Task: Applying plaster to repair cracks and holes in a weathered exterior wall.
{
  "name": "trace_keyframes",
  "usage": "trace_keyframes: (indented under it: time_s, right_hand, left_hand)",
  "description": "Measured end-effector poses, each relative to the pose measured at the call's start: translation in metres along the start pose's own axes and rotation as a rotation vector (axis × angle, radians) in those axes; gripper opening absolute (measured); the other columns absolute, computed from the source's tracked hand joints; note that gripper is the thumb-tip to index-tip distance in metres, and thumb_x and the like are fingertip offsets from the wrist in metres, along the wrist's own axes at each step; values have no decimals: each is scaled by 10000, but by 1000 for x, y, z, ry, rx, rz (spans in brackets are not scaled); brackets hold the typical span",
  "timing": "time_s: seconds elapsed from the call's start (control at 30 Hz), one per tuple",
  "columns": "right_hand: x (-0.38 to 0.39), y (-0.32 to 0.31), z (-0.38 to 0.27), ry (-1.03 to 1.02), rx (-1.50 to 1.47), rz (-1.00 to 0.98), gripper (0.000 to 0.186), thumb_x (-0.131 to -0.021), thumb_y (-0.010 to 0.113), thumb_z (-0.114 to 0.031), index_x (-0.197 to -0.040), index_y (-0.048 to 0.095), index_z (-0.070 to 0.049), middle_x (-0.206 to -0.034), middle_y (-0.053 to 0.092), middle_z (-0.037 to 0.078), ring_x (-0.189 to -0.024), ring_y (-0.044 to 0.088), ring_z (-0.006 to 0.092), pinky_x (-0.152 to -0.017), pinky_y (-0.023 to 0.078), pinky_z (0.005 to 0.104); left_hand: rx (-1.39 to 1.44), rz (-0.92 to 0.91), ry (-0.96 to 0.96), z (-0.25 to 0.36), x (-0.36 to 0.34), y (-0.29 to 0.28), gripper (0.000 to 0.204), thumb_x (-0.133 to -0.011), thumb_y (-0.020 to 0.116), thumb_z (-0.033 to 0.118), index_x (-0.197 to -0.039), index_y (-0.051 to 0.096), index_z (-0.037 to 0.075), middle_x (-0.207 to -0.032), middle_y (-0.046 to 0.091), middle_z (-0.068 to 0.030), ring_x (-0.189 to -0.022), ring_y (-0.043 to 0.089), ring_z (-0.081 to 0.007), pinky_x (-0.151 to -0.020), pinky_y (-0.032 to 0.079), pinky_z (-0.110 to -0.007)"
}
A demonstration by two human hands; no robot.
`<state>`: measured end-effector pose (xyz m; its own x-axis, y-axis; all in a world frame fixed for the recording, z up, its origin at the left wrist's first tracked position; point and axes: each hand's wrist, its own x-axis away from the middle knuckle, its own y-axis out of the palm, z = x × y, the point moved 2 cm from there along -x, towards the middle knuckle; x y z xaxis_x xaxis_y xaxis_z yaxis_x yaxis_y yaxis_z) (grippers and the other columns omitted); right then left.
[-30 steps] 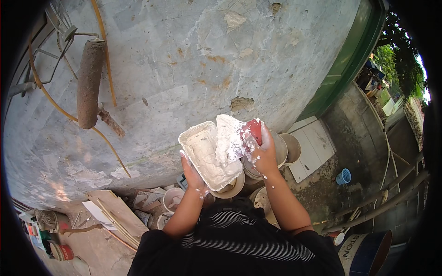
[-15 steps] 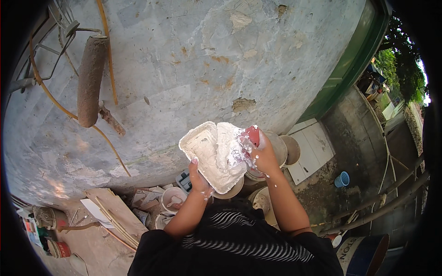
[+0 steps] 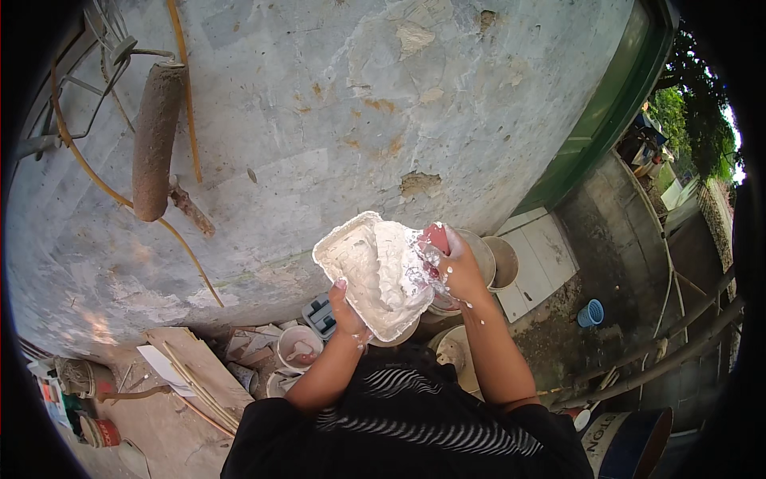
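Before the wall I hold up a rectangular, paste-crusted tub (image 3: 349,233) filled with thick white paste (image 3: 395,259). My left hand (image 3: 348,310) grips its near left side, the thumb over the rim. At the tub's right side my right hand (image 3: 461,270) is closed on a red tool (image 3: 436,237) smeared with white paste. The working end of that tool is buried in the paste or hidden, so its exact kind does not show. White lumps cling to my right fingers and wrist.
A peeling grey wall (image 3: 303,120) stands ahead, with a paint roller (image 3: 158,144) at left. Buckets (image 3: 299,348) stand below and right of the tub. Boards (image 3: 203,371) lie at lower left. Farther right are a blue plastic cup (image 3: 590,313), wooden poles (image 3: 678,323) and a drum (image 3: 626,443).
The right hand and red tool have shifted slightly down and right. The paste has been pushed about, with its raised mass reshaped, and the tub is turned slightly.
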<state>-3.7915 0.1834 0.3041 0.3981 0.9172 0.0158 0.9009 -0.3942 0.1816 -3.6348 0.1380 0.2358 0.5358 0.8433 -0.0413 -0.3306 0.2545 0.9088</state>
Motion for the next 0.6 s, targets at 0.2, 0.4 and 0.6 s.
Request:
trace_keyframes:
  time_s: [0.2,0.4,0.6]
  right_hand:
    - [1,0,0,-30,-9,42,147,-852,559,-10,-997,534,-2,-869,583,23,-762,545,83,-662,450,232]
    - [1,0,5,-29,-33,62,149,-848,567,-9,-992,531,0,-874,579,21,-758,538,84,-655,444,232]
    - [0,5,-15,-123,71,68,198,-840,583,-7,-1029,524,-5,-894,588,22,-772,537,76,-672,446,224]
  left_hand:
    - [-8,-33,-19,0,2,7,833,-734,495,467,-1387,245,14,-1345,391,-185,-1210,422,-335,-1016,344,-440]
    - [-28,-17,-27,-1,4,3,835,-733,494,479,-1385,253,15,-1347,389,-184,-1213,419,-334,-1019,342,-438]
    - [-54,-13,-44,2,9,12,833,-738,487,500,-1384,260,24,-1342,397,-182,-1207,425,-335,-1013,351,-449]
